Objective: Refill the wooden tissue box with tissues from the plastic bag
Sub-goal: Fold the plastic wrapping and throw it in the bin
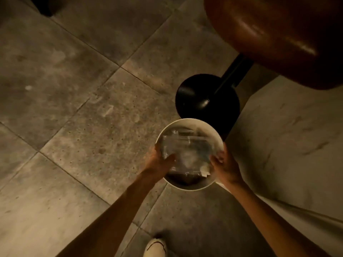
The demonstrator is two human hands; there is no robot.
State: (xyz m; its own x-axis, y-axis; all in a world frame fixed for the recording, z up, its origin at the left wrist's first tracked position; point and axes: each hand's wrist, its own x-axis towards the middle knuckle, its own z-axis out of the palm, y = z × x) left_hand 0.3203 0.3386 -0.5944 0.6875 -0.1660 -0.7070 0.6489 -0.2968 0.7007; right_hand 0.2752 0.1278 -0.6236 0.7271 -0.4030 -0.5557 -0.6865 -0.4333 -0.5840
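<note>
1 head-worn wide-angle view, looking steeply down at the tiled floor, both forearms reaching in from the near edge, round white bin close below centre, stool base farther, shoe at near edge

Both hands held a clear plastic bag over a round white bin on the tiled floor: left hand and right hand gripped opposite edges (contents blurred).

Plastic bag over bin, seemingly; stool base behind.
</note>
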